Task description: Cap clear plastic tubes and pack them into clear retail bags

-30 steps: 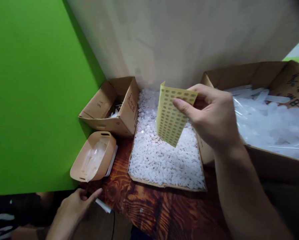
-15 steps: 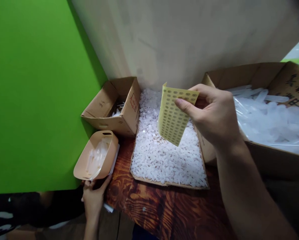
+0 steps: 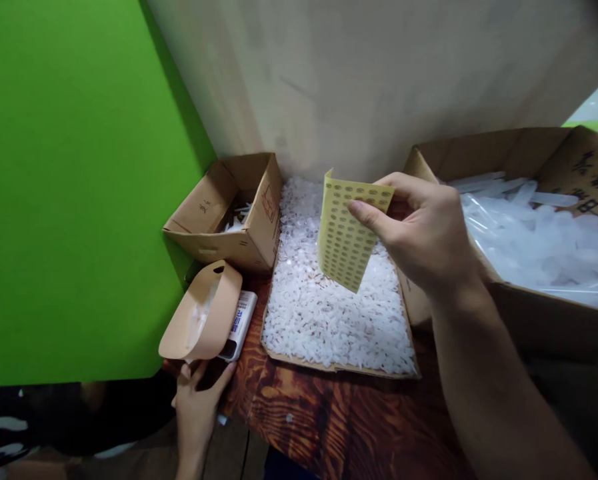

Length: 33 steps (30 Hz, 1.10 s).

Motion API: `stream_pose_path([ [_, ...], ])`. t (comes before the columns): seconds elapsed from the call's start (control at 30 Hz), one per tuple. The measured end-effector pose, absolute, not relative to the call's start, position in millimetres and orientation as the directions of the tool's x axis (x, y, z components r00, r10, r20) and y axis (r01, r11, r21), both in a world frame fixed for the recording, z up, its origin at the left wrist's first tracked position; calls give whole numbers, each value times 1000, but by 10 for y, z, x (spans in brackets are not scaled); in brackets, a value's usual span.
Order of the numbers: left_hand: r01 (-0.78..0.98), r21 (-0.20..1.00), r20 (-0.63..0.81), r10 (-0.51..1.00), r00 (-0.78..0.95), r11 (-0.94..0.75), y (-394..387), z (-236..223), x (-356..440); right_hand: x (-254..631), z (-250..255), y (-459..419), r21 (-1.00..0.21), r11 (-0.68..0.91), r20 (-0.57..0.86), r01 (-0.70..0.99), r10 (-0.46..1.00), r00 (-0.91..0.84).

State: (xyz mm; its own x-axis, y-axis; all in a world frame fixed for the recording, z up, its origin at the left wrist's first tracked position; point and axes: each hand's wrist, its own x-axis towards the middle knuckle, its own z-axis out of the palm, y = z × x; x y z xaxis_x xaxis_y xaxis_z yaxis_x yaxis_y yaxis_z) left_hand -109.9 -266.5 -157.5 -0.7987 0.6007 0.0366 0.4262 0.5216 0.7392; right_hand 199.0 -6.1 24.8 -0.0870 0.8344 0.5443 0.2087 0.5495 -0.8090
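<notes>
Where the sheet (image 3: 349, 237) is hanging: above the tray (image 3: 339, 369), nearly upright, its left edge bending back and its rows of dark ovals facing the viewer. How near its lower corner is lying to the white pieces (image 3: 339, 333), one cannot tell.
Right hand (image 3: 421, 230): the thumb is lying flat on the sheet's face near the upper right corner, other fingers passing behind; together they are pinching it.
Left hand (image 3: 199, 400): the thumb is standing apart from the fingers, pointing toward the case (image 3: 242, 319). The fingers are meeting the near end of the bin (image 3: 221, 310); their tips are hidden, so whether they are gripping cannot be told.
Bin: it is leaning, right wall raised, mouth facing the panel (image 3: 79, 200); clear parts (image 3: 197, 323) are lying inside.
Left carton (image 3: 206, 245): it is standing just behind the bin.
Right carton (image 3: 526, 150): it is holding translucent strips (image 3: 539, 233).
Bin's hazard: a hard push at the low end could be tipping it further, spilling its parts.
Sheet's hazard: a tighter pinch could be creasing it; a slacker one, dropping it among the pieces.
Tray's hazard: its rim is standing low, so a knock could be scattering pieces over the table (image 3: 299, 413).
</notes>
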Motion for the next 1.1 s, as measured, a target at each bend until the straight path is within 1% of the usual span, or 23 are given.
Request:
stream_pose_path([
  [0.2,439,725,16,623,-782,531,-2743,-1663,-1071,1981,235,-63,-806,554,545,209,832,-102],
  [0.33,517,643,39,650,-759,565,-2762,-1705,-1077,1992,238,-61,-795,563,561,228,824,-80],
  [0.43,647,582,148,718,-680,493,-2831,-1567,-1068,2011,244,-57,-791,569,569,224,819,-69],
  [0.5,752,499,292,734,-613,429,-2884,-1372,-1036,2030,253,-56,-794,567,568,218,820,-66],
  [0.53,794,434,382,712,-590,425,-2897,-1258,-1014,2040,258,-57,-797,565,566,214,822,-65],
  [0.57,816,375,485,657,-577,440,-2893,-1144,-989,2050,265,-59,-800,564,564,208,823,-63],
  [0.6,835,336,532,644,-549,435,-2871,-1040,-964,2057,272,-61,-802,563,563,200,824,-61],
  [0.63,856,312,549,657,-517,413,-2831,-952,-941,2064,279,-65,-803,564,564,194,823,-59],
  [0.67,876,308,533,695,-482,372,-2778,-887,-922,2069,286,-69,-803,565,566,190,823,-57],
  [0.73,899,341,462,783,-415,275,-2665,-833,-893,2076,299,-79,-802,568,569,187,821,-55],
  [0.8,896,385,427,819,-384,219,-2594,-859,-871,2085,309,-89,-799,570,571,192,819,-52],
  [0.9,891,411,462,799,-385,192,-2619,-958,-830,2102,317,-97,-793,576,579,198,814,-45],
  [1.1,923,381,517,813,-269,63,-2798,-1069,-696,2100,320,-89,-788,577,576,213,814,-75],
])
